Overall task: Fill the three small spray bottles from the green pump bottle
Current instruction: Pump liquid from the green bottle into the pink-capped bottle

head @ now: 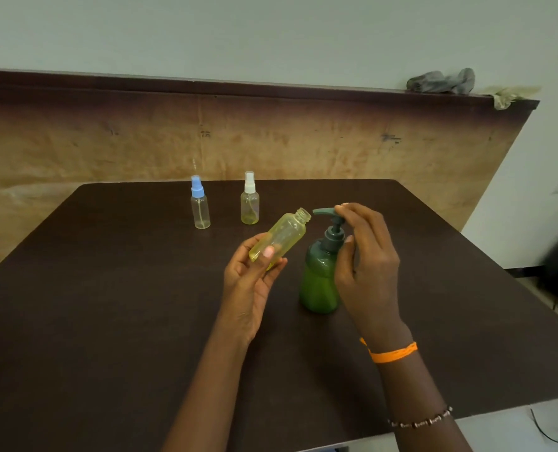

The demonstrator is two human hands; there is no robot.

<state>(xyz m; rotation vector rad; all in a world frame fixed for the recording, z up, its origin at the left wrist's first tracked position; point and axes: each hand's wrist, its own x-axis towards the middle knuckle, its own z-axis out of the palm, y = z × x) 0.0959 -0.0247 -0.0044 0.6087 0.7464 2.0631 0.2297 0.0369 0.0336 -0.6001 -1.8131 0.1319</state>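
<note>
Nearest the lens, a beaded bracelet (421, 420) and a flat orange band (393, 353) circling the right forearm. Above them, right hand (367, 259) curled at the green pump bottle (320, 282), fingertips resting on the rear of its dark, ribbed plastic pump head (328, 213), thumb near the collar; pressing down or merely touching, hard to tell from this angle. Bottle standing upright on the table (108, 321), a matte dark brown top, its translucent green body waisted and rounded.

Just left of that grip, left hand (255, 275) grasping an uncapped small spray bottle (282, 238), smooth yellowish clear plastic, cylindrical, thumb across its lower body. Bottle tilted, threaded open neck pointed up and right, just beside the spout tip of the pump.

Beyond the left hand, well apart from it, two capped small bottles upright on the table: white-capped bottle (249, 200) nearer the grip, blue-capped bottle (200, 205) further left, both clear-walled with a thin dip tube inside.

Behind the table, a worn, stained brown board (271, 138) with crumpled grey cloth (440, 81) on its top edge at far right.
</note>
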